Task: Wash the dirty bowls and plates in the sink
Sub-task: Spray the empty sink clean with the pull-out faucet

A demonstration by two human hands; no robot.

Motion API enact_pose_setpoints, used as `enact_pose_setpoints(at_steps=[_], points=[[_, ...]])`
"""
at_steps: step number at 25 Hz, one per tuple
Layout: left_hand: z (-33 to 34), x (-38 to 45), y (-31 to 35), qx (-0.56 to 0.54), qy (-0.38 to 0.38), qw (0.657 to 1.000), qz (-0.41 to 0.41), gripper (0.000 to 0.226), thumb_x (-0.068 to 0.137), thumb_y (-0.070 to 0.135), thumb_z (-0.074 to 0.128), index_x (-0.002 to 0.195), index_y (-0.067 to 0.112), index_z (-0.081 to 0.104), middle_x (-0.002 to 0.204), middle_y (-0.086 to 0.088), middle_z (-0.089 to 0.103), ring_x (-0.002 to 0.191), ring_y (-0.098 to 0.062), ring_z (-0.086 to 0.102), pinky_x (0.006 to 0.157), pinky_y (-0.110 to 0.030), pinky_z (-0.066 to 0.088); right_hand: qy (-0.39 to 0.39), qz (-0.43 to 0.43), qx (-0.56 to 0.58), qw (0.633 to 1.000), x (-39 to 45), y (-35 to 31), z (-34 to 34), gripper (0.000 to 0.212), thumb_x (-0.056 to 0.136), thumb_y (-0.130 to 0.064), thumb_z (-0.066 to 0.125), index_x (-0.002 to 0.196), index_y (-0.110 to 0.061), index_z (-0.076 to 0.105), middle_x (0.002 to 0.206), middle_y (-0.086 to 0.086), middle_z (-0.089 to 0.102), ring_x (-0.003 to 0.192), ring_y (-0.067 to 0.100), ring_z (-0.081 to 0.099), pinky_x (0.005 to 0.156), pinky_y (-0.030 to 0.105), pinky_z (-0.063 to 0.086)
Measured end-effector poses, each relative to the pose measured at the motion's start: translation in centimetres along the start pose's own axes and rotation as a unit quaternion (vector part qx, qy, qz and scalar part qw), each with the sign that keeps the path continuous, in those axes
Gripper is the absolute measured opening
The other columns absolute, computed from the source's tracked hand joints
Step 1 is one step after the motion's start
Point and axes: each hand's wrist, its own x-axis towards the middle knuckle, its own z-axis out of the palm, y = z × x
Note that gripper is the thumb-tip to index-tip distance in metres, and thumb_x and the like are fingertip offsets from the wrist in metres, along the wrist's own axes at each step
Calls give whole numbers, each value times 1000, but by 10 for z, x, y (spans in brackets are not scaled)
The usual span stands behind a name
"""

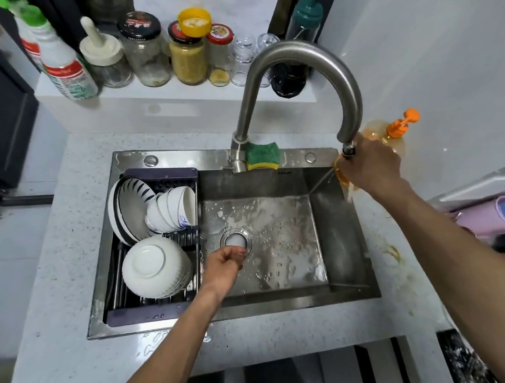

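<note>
Steel sink (331,224) basin wet, bowls racked left.
Left hand (223,265) pinches drain strainer (236,241); right hand (369,165) grips faucet (301,56) nozzle.

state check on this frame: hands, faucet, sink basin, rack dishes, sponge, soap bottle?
left hand: down in the basin, fingers at the drain
right hand: gripping the faucet nozzle
faucet: spout swung right, thin stream hitting the right sink wall
drain: strainer seated
sink basin: wet, no dishes in it
bowls: stacked upside down in the rack
plates: standing on edge in the rack
sponge: on the sink ledge
soap bottle: upright
</note>
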Motion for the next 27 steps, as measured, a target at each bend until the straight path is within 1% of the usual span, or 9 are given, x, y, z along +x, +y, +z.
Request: enact_pose_setpoints(at_steps=[4, 8, 11, 14, 16, 18, 20, 22, 27], points=[[-1, 2, -4, -12, 8, 1000, 0, 17, 99, 7, 55, 95, 13, 70, 92, -2, 71, 86, -18, 62, 77, -22, 49, 22, 17, 60, 998, 10, -2, 4, 36, 85, -28, 59, 118, -15, 55, 82, 9, 63, 77, 34, 62, 68, 44, 55], [1, 3, -5, -12, 11, 1000, -9, 18, 99, 6, 55, 93, 15, 71, 97, -5, 72, 90, -18, 63, 92, -31, 50, -18, 14, 53, 998, 7, -2, 6, 16, 80, -29, 61, 92, -19, 56, 70, -1, 55, 74, 27, 57, 64, 36, 47], [4, 2, -6, -16, 12, 1000, -18, 19, 98, 5, 55, 93, 14, 71, 95, -3, 72, 87, -15, 62, 87, -26, 50, -76, 30, 98, 992, 3, -5, 18, 12, 80, -26, 60, 72, -20, 52, 61, -7, 53, 66, 21, 58, 56, 30, 38], [4, 2, -8, -21, 27, 999, -23, 18, 98, 5, 56, 92, 14, 71, 92, -1, 72, 84, -13, 61, 77, -22, 47, -57, 67, 168, 982, 7, -10, 26, 15, 78, -26, 65, 70, -20, 54, 62, -7, 55, 67, 19, 58, 56, 29, 37], [3, 2, -10, -19, 36, 999, -31, 17, 97, 7, 57, 92, 15, 71, 93, 0, 72, 84, -12, 62, 83, -25, 48, -52, 95, 244, 964, 10, -21, 30, 21, 78, -29, 70, 68, -22, 53, 63, -8, 58, 65, 16, 59, 54, 25, 37], [4, 1, -11, -19, 42, 998, -37, 17, 97, 7, 58, 91, 16, 71, 92, 2, 72, 85, -12, 62, 84, -26, 46, -67, 116, 343, 930, 12, -35, 36, 24, 76, -31, 71, 67, -23, 50, 65, 3, 64, 59, 19, 62, 51, 24, 44], [5, 0, -12, -28, 53, 997, -38, 17, 96, 5, 57, 94, 13, 72, 89, 2, 71, 83, -12, 61, 76, -23, 45, -87, 152, 450, 876, 14, -45, 42, 22, 74, -30, 72, 71, -21, 52, 66, 13, 68, 53, 25, 65, 52, 33, 56], [6, -4, -12, -36, 65, 997, -38, 16, 97, 4, 57, 97, 10, 72, 90, 0, 70, 79, -12, 58, 71, -22, 44, -99, 168, 476, 858, 15, -42, 46, 21, 73, -27, 73, 74, -19, 53, 64, 13, 66, 50, 25, 64, 53, 36, 58], [11, -3, -13, -46, 79, 995, -32, 19, 97, 5, 56, 93, 15, 71, 87, 2, 71, 80, -12, 60, 72, -23, 45, -65, 60, 213, 973, 16, 3, 49, 18, 80, -29, 65, 85, -13, 57, 82, 4, 60, 76, 24, 52, 69, 33, 39]])
